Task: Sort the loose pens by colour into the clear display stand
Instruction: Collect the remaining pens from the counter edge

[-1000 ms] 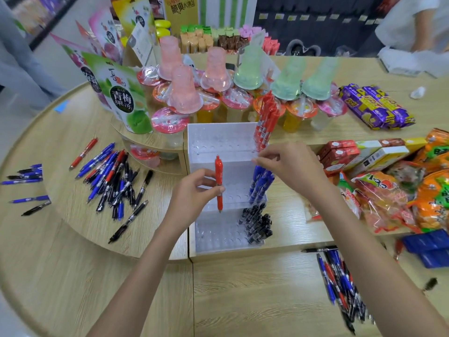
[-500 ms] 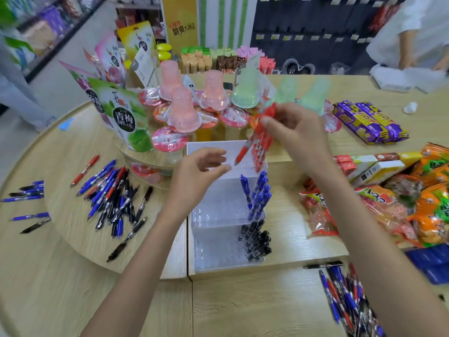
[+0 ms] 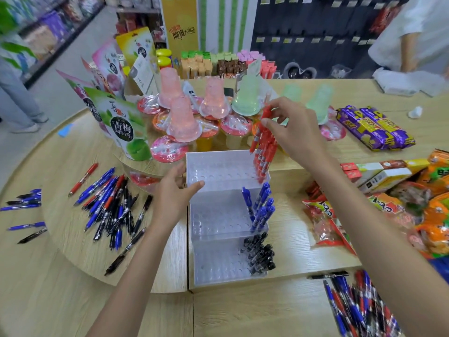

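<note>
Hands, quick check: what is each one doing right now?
Left hand: open, holding nothing, thumb at the stand's left edge.
Right hand: pinching the top of a red pen in the stand's top tier.

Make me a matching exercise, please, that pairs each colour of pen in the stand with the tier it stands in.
Things:
1 red pens
2 blue pens
3 black pens

Places in the stand:
A lowest tier
B top tier
C middle tier

Pairs: 1-B; 2-C; 3-A
</note>
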